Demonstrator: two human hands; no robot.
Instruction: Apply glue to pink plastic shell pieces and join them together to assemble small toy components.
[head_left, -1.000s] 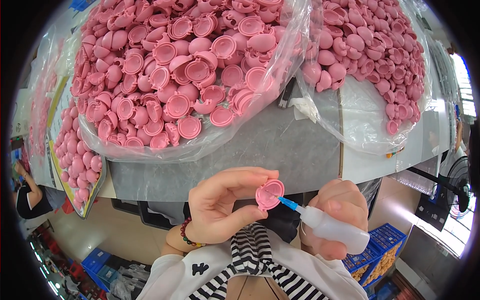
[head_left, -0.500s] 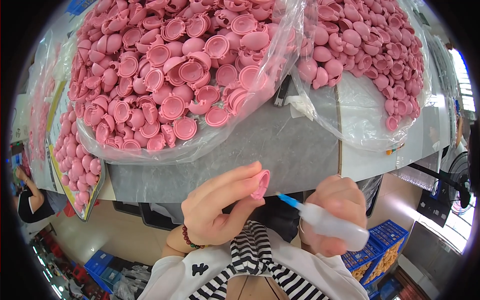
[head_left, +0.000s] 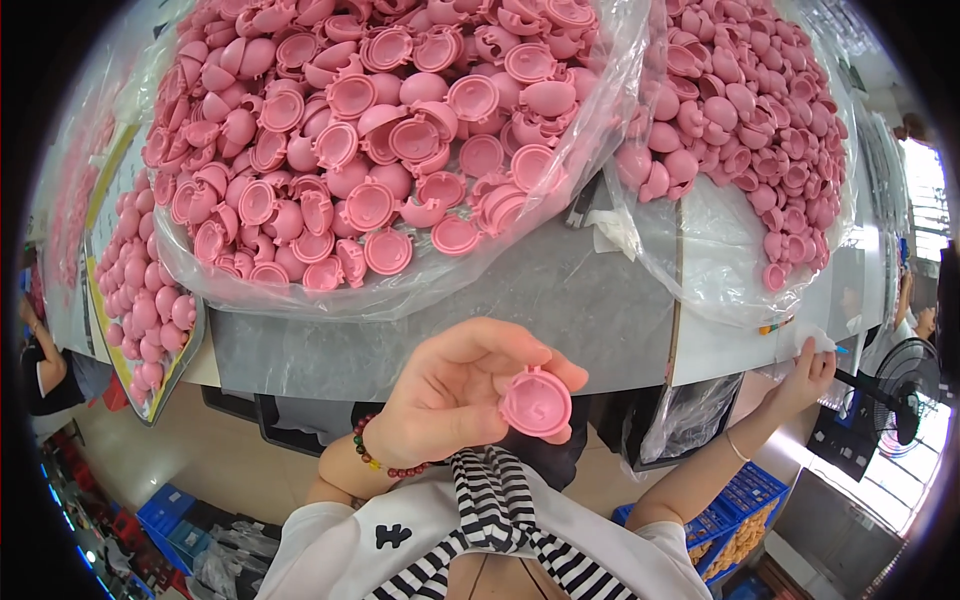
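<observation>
Between the thumb and fingers of my left hand is a pink plastic half shell, its hollow side facing up toward me. The hand is closed on the shell's rim, above the table's near edge. Far off to the right, my right hand reaches to the table's edge with its fingers on a white squeeze bottle. The bottle has a thin blue tip, which points right; part of its body is hidden by the fingers.
A big pile of pink half shells fills a clear plastic bag across the table. Smaller pink pieces lie in another bag at right, and pink balls sit at left. A black fan stands at far right.
My right hand has carried the squeeze bottle away from the shell, out to the right edge of the table. My left hand has turned the half shell so its hollow faces me.
</observation>
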